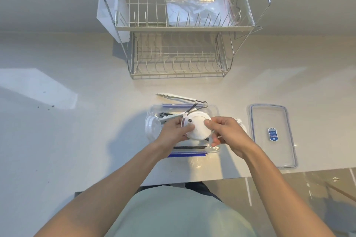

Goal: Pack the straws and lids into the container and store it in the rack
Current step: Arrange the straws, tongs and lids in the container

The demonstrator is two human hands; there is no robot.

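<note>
A clear plastic container (214, 109) sits on the counter in front of me. Over it, my left hand (174, 131) and my right hand (224, 132) both grip a stack of white round cup lids (198, 127). More white lids (152, 126) lean at the container's left end. Black straws (189, 147) lie in a zip bag with a blue strip (185, 154) near the container's front. Another blue-striped bag edge (177, 105) shows along its back. The container's clear cover with a blue seal (272, 133) lies flat to the right. A two-tier wire rack (179, 52) stands behind.
White tongs (179, 97) lie just behind the container. A clear zip bag (198, 8) rests on the rack's upper tier, and a white plastic holder (107, 5) hangs on the rack's left side. The counter's front edge runs close to my body.
</note>
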